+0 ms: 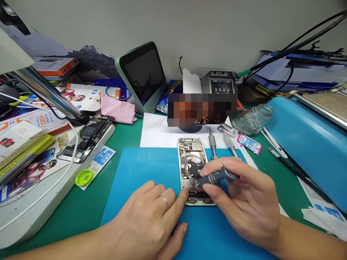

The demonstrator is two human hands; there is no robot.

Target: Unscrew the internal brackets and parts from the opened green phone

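One phone (193, 169), innards bared, on blue mat (146, 166), between the two hands. Right hand (249, 196): grip pinched on grey driver (214, 178), over phone's near half. Left hand (149, 216): grip slack, nothing held, index fingertip at phone's near left edge.

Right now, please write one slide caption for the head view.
Right hand holding a gray screwdriver over an opened phone, left hand at the phone's edge.

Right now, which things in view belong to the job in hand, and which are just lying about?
Seemingly in the job:
- opened phone
- gray screwdriver in right hand
- blue mat under the phone

Seemingly lying about:
- glass jar
- green cap
- pink cloth
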